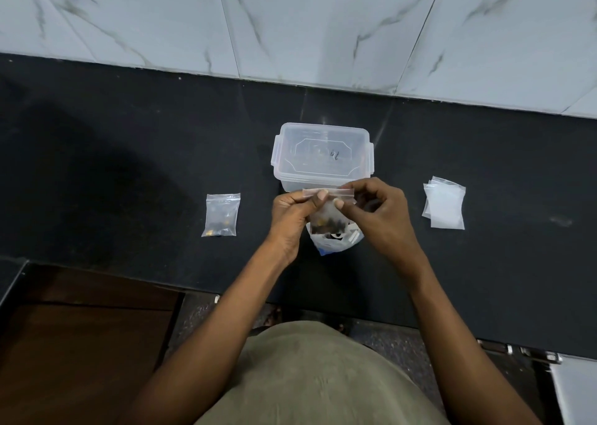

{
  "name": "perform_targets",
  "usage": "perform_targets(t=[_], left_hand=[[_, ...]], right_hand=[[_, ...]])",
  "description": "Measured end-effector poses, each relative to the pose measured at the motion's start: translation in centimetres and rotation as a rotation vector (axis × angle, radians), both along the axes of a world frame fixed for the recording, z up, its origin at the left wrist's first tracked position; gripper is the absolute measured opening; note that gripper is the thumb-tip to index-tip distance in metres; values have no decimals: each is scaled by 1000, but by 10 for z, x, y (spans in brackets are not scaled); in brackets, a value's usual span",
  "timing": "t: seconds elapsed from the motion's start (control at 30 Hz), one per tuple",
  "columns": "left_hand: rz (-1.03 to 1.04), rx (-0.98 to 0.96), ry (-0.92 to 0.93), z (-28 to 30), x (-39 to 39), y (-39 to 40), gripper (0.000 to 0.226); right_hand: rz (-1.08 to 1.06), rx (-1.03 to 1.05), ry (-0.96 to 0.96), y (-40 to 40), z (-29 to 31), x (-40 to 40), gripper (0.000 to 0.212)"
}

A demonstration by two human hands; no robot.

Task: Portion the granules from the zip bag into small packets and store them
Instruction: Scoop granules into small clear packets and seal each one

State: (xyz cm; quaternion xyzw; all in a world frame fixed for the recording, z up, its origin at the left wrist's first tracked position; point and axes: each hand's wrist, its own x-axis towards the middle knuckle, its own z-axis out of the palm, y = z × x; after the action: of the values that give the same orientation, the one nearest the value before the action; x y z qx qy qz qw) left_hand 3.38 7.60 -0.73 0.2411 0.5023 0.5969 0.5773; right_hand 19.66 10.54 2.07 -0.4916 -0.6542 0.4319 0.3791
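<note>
While both forearms reach forward from the bottom of the view, the left hand (290, 213) and the right hand (378, 209) hold a small clear packet (328, 213) between them above the black counter (129, 166). Each hand pinches the packet's zip strip, thumb in front and fingers curled behind. Dark granules (329, 227) sit in the packet's bottom. Just under it, partly hidden by the hands, lies the zip bag (332, 242), white with blue at its near edge. To the left, well apart, a filled packet (222, 214) lies flat on the counter; to the right lies a stack of empty packets (444, 206). Just beyond the hands stands a clear lidded container (323, 153), near the marble-patterned wall (290, 20).
</note>
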Motion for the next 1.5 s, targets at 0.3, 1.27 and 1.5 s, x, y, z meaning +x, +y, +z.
perform_targets(t=[0.3,1.27,1.5], left_hand=[[55,-68,91,0,-4,2,18],[-76,-76,317,18,-13,-5,30],[-46,-124,374,19,-14,-11,24]], right_hand=[[-57,-55,-2,0,-2,-3,5],[113,127,-274,-7,-5,-14,18],[129,84,-258,-17,-8,-23,14]])
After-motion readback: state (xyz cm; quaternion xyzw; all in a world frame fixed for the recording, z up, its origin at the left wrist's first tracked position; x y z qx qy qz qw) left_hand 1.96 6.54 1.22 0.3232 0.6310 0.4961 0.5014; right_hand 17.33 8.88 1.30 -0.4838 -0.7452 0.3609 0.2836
